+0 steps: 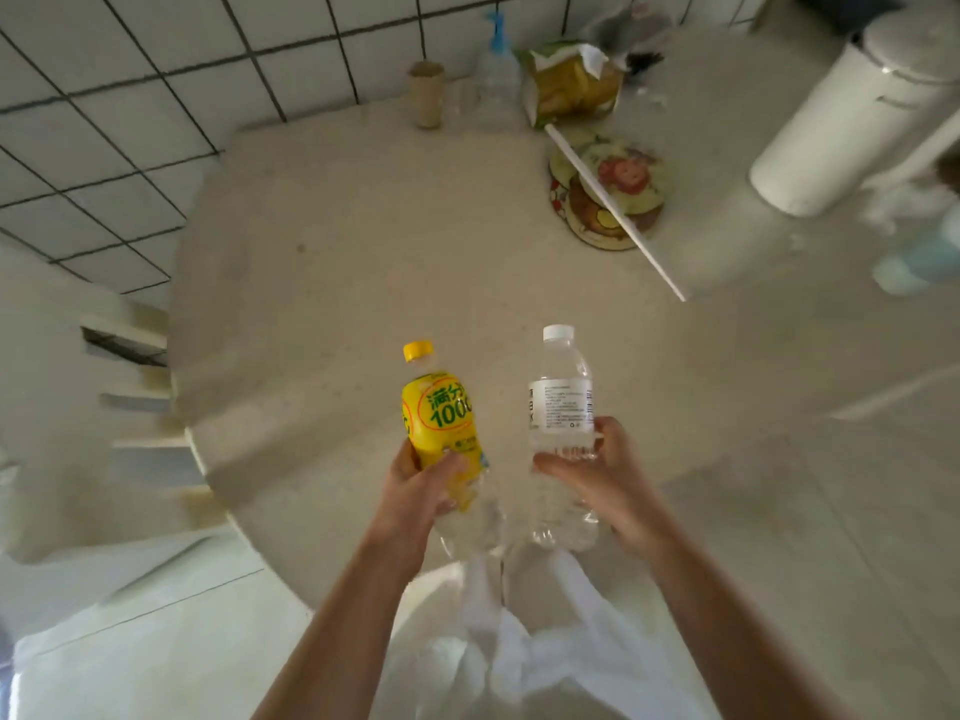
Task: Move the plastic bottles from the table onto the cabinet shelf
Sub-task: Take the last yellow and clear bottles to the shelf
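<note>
Two plastic bottles are held above the near edge of the round table (363, 241), their lower halves partly hidden by fingers. Left hand (415, 491) curls around the yellow-labelled bottle (441, 413), yellow cap up; right hand (602, 470) wraps the clear white-capped bottle (562, 397). Blurry clutter sits at the table's far edge.

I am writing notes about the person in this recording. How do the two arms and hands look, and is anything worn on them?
Both forearms are bare up to the bottom edge of the picture; no sleeves show. The left hand and the right hand wear no gloves, and I see no ring, watch or bracelet. Below the arms, white clothing shows.
</note>
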`<state>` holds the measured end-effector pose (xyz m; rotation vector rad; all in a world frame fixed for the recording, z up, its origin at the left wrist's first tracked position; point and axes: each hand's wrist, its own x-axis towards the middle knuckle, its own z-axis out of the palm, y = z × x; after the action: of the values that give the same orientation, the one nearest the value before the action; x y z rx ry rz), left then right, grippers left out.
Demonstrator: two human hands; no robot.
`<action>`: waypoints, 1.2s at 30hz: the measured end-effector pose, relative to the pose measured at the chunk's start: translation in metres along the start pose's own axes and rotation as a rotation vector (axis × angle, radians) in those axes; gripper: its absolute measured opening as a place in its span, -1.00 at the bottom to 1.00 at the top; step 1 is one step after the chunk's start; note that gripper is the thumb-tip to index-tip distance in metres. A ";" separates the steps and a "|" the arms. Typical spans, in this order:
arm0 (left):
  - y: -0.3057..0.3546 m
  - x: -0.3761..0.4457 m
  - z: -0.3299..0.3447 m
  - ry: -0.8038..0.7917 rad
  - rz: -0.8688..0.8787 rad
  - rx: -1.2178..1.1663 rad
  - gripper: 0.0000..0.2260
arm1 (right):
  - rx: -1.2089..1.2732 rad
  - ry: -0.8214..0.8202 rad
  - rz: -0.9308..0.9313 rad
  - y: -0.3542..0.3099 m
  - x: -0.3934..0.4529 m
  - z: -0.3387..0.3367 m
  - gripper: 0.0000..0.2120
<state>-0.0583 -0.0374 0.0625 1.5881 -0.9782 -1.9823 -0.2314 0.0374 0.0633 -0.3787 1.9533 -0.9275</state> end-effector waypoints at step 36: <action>-0.376 -0.367 0.294 -1.265 -0.078 1.217 -0.64 | 0.935 1.161 0.423 0.441 -0.454 -0.207 -0.35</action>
<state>-0.2056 0.5460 0.0595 0.3961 -2.9987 -2.5303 -0.1171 0.6932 0.0769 1.3149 2.0597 -1.8198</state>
